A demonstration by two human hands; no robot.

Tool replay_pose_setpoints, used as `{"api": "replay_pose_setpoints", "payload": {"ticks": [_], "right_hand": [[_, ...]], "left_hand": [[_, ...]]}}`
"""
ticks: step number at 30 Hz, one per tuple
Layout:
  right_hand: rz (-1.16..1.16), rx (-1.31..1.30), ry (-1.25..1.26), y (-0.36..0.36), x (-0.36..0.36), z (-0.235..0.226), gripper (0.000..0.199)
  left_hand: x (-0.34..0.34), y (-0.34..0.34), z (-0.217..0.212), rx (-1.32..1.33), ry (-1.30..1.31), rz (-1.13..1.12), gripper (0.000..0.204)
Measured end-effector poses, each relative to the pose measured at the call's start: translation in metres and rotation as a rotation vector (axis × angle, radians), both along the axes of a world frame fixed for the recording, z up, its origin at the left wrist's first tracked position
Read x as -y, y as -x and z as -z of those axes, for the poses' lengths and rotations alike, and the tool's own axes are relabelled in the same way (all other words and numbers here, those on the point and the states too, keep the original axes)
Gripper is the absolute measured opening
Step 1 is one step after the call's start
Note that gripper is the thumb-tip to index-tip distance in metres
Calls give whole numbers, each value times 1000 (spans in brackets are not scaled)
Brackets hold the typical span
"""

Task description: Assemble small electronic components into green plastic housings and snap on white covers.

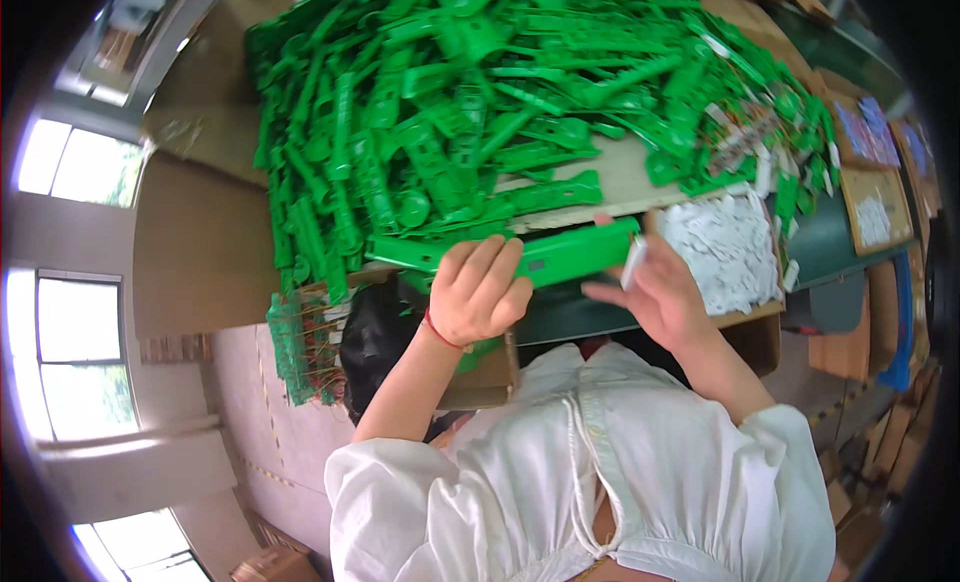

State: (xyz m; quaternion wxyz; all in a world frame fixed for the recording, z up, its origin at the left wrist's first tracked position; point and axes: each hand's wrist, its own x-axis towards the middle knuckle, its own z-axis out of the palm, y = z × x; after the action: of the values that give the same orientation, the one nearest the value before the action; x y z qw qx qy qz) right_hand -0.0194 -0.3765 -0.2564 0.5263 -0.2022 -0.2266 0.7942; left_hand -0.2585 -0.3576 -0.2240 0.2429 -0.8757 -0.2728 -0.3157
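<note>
My left hand (482, 290) is closed around a long green plastic part (578, 258), held level above the near edge of the work table. A small dark rectangular opening shows in the part's face. At its right end, my right hand (672, 294) pinches a small white plastic piece (634, 262). That piece sits against or very close to the end of the green part; whether they touch, I cannot tell. Some fingers of the right hand stretch out below and behind the part. Just beyond both hands rises a large heap of similar green parts (430, 112).
To the right of my hands is a shallow box of white pieces (722, 250). Thin wires with white ends (750, 142) lie tangled behind it. Cardboard (205, 247) stands at the left, beside a black bag (372, 347) and a green netted bundle (290, 352). More trays (872, 217) sit far right.
</note>
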Motion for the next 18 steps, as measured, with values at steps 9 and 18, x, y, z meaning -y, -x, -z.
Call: {"api": "replay_pose_setpoints", "payload": {"ticks": [9, 18], "right_hand": [[269, 297, -259, -47, -4, 3, 10], [142, 115, -69, -68, -8, 9, 9]], "left_hand": [[9, -73, -2, 273, 438, -243, 76], [14, -86, 18, 309, 533, -284, 96]]}}
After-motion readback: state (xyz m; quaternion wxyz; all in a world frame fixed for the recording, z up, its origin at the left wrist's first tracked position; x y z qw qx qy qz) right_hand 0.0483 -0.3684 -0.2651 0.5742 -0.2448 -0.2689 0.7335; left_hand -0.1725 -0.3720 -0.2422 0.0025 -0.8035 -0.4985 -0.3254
